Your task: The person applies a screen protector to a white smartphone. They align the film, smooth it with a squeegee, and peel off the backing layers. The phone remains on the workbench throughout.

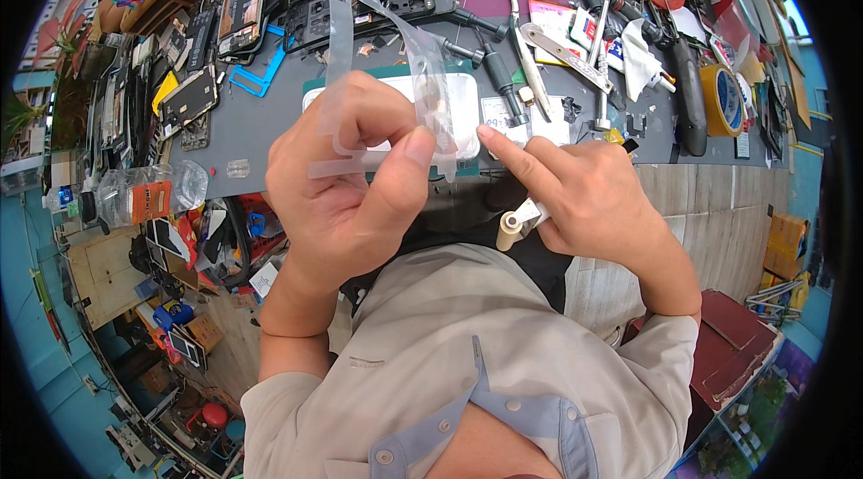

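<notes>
My left hand [346,173] is raised over the bench edge, thumb and forefinger pinched on a clear plastic film [431,75]. The film is a bent, frame-like strip, and one arm of it [340,48] rises past my knuckles. My right hand [584,196] has its forefinger stretched toward the film's right side, the tip a little apart from it. Its other fingers curl round a small tool with a cream roller-like end [510,229]; most of its handle is hidden. Behind the film, a white rounded rectangle [466,106] lies on a dark green piece, partly covered by my left hand.
Opened phones [247,7] and a blue frame [256,75] lie on the grey bench at left. Screwdrivers [502,79], a heat-gun-like black handle [690,110] and yellow tape [722,100] are at right. A clear plastic bottle [148,193] lies by the left front edge.
</notes>
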`<state>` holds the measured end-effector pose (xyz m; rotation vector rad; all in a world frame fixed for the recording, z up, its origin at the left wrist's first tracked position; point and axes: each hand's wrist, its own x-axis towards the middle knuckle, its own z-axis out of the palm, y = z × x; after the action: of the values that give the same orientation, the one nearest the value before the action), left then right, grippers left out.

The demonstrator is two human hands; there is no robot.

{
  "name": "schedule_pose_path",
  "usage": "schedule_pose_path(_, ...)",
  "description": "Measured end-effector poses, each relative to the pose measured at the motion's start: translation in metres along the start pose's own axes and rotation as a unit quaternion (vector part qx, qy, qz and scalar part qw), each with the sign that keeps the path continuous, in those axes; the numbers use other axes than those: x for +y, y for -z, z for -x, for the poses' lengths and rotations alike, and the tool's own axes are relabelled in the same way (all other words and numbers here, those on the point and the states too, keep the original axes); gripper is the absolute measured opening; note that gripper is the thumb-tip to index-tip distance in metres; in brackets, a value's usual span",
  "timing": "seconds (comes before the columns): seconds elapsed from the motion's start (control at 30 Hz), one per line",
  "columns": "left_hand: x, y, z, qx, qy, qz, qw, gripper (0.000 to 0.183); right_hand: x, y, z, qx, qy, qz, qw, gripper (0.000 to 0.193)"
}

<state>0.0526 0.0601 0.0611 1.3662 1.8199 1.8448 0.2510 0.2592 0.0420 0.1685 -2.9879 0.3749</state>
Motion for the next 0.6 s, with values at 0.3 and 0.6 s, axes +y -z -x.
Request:
schedule_pose_path(0.3, 0.000, 0.000, 0.001, 0.004, 0.007, 0.005, 1.000, 0.007, 0.005, -0.003, -0.006, 0.016, -0.009, -0.005, 1.000, 0.096)
schedule_pose_path(0.6, 0.000, 0.001, 0.001, -0.001, 0.013, 0.008, 1.000, 0.006, 0.013, -0.006, -0.016, 0.025, -0.030, -0.004, 0.999, 0.116)
